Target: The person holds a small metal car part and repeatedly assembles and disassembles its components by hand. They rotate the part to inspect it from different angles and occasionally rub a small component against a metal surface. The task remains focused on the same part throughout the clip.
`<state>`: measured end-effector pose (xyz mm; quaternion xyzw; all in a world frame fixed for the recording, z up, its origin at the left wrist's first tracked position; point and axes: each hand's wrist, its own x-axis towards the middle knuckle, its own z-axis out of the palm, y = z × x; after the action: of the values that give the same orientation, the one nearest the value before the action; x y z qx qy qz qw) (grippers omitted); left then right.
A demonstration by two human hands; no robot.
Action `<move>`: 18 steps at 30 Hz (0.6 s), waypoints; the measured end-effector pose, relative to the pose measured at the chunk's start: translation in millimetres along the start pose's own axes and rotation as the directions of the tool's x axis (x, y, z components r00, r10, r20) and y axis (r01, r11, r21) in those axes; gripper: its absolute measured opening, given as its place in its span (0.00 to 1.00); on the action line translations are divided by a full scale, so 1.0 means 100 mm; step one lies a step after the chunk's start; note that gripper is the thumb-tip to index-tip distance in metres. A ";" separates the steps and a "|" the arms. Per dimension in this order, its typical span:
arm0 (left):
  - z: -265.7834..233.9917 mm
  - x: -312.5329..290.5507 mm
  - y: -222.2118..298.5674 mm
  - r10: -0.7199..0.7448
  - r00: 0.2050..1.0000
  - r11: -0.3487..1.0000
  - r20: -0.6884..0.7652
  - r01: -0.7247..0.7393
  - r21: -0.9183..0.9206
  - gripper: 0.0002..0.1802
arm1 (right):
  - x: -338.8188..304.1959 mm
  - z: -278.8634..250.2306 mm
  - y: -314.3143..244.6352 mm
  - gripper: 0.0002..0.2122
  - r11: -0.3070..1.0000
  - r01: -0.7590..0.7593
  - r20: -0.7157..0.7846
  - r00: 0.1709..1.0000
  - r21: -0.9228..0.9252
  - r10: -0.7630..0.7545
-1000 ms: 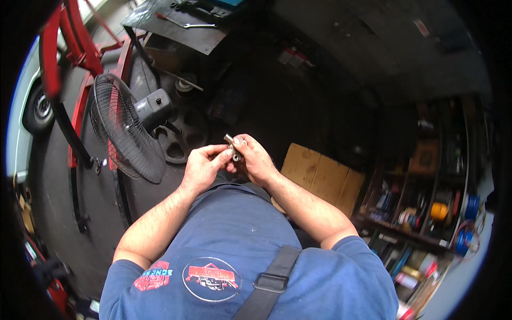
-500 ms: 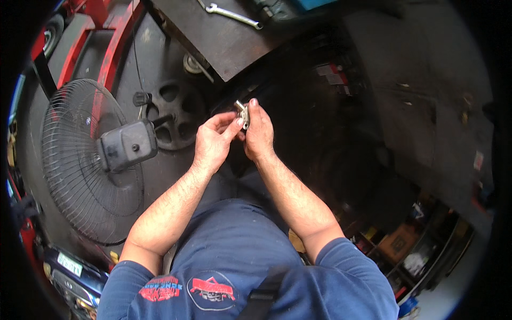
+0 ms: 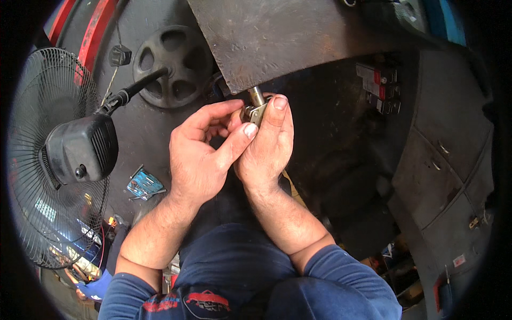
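Note:
A small metal part [image 3: 258, 112], made of a shiny cylinder and a flat riveted plate, is held between my two hands just in front of the bench corner. My left hand [image 3: 198, 152] pinches its lower left side, thumb and bent fingers closed on it. The fingers of my right hand [image 3: 268, 146] close around its right side, with the thumb resting along the plate. The cylinder points up toward the edge of the dark metal bench [image 3: 282, 40]. My fingers hide much of the part, so I cannot tell its exact kind.
At the left stands a black fan [image 3: 82, 149] on a round base [image 3: 169, 57]. A blue case of small tools [image 3: 145, 184] lies on the floor. Boxes [image 3: 376, 85] sit beneath the bench, and dark cabinet doors [image 3: 429, 178] line the right. Behind the fan, a blue-clad person [image 3: 98, 287] is partly visible.
The view has shifted, so the bench corner and my hands appear larger and closer together. My hands have brought the part near the bench's corner, both still gripping it.

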<state>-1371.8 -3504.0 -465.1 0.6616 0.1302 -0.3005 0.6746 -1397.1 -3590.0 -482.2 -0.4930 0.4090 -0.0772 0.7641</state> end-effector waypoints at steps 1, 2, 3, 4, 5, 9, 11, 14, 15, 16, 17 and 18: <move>0.01 0.00 0.01 0.003 1.000 1.000 -0.016 -0.003 0.020 0.20 | 0.00 0.01 -0.01 0.17 1.000 0.004 -0.001 1.000 -0.002 -0.004; 0.00 0.00 0.01 0.017 0.999 1.000 -0.038 -0.017 0.018 0.19 | 0.01 0.03 -0.01 0.17 1.000 0.009 -0.007 1.000 0.000 -0.009; 0.00 0.01 0.02 0.038 0.999 0.998 -0.036 -0.036 0.046 0.19 | 0.02 0.05 -0.01 0.17 1.000 0.016 0.006 1.000 0.024 -0.016; -0.02 0.00 0.03 0.058 0.998 0.995 -0.038 -0.055 0.080 0.19 | 0.00 0.08 -0.01 0.16 0.998 0.015 0.006 1.000 0.056 -0.015; -0.02 0.01 0.04 0.086 0.996 0.990 -0.039 -0.081 0.111 0.19 | -0.01 0.10 -0.01 0.16 0.997 0.008 0.008 1.000 0.079 -0.008; -0.11 0.08 0.03 0.250 0.966 0.935 0.060 -0.257 0.244 0.19 | 0.01 0.11 -0.02 0.16 0.999 -0.011 -0.003 1.000 0.030 0.011; -0.17 0.12 0.05 0.217 0.971 0.943 0.102 -0.235 0.237 0.16 | 0.03 0.09 -0.04 0.17 0.999 -0.007 0.020 1.000 0.044 0.006; -0.24 0.16 0.07 0.166 0.978 0.950 0.127 -0.193 0.245 0.14 | 0.03 0.04 -0.07 0.18 0.989 -0.141 0.015 0.990 0.039 0.140; -0.24 0.17 0.08 0.119 0.977 0.979 0.175 -0.145 0.144 0.13 | 0.03 0.03 -0.07 0.19 0.990 -0.140 0.030 0.990 0.022 0.139; -0.22 0.16 0.08 0.053 0.988 0.998 0.148 -0.057 0.025 0.13 | 0.04 0.02 -0.05 0.19 0.990 -0.136 0.042 0.990 0.037 0.134; -0.21 0.16 0.09 -0.015 0.987 0.997 0.163 0.026 -0.068 0.13 | 0.06 0.00 -0.04 0.19 0.991 -0.126 0.088 0.989 0.052 0.122; -0.23 0.17 0.11 -0.073 0.981 0.982 0.178 0.101 -0.157 0.15 | 0.08 -0.01 -0.02 0.19 0.991 -0.114 0.107 0.989 0.064 0.107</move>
<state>-1347.3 -3486.4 -468.3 0.5686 0.1251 -0.3737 0.7221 -1392.4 -3595.9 -485.0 -0.4459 0.3927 -0.0233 0.8040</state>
